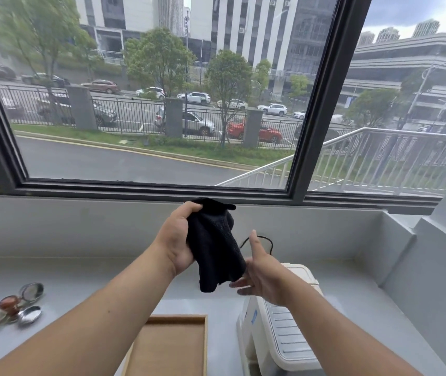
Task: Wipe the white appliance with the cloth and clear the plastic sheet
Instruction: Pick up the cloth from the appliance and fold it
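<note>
A black cloth (213, 245) hangs in the air in front of the window. My left hand (178, 240) grips its upper part. My right hand (259, 272) is at the cloth's lower right corner with fingers spread, touching the hem. The white appliance (284, 329) sits on the grey counter below my right forearm, which hides part of it. A thin black cord (268, 241) loops behind my right thumb. I see no plastic sheet.
A shallow wooden tray (173, 346) lies on the counter (80, 278) left of the appliance. Metal scoops and a brown-knobbed tool (21, 305) lie at the far left. A grey wall ledge (419, 256) rises on the right. A large window is ahead.
</note>
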`<state>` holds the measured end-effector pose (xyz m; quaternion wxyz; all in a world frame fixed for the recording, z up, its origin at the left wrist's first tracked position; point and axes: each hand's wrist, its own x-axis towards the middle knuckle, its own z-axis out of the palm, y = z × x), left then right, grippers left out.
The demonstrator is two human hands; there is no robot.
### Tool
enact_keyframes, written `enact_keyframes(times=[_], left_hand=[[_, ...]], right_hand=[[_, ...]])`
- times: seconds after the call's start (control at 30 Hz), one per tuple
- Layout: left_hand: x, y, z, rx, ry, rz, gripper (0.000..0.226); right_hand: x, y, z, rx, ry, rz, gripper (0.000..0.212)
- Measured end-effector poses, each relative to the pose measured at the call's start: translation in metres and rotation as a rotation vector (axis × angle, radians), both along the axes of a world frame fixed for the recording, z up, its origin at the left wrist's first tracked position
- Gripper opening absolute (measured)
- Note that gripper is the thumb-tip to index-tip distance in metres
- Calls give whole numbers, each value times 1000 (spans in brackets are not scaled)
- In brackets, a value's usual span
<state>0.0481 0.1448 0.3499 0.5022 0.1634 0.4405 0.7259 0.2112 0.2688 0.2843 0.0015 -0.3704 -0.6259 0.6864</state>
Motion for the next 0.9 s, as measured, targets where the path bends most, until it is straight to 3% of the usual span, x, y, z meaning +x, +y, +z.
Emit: enact_keyframes(times=[0.1, 0.2, 0.33, 0.53, 0.73, 0.9], left_hand=[[2, 5, 3, 9, 4, 46, 38], [4, 8, 3, 12, 16, 88, 40], [2, 6, -1, 0, 30, 154, 41], [-5, 1, -13, -143, 105, 243, 36], [-19, -8, -36, -505, 294, 353, 23], [-19, -6, -49, -641, 534, 297, 27]], right_hand=[[-6, -2, 10, -169, 216, 62, 97], [-12, 0, 24, -133, 414, -4, 53], [-16, 11, 35, -153, 514, -108, 24], [-23, 31, 36, -240, 624, -175, 37], [-21, 64, 38, -97, 578, -156, 45], [-18, 83, 35, 63, 504, -22, 48]])
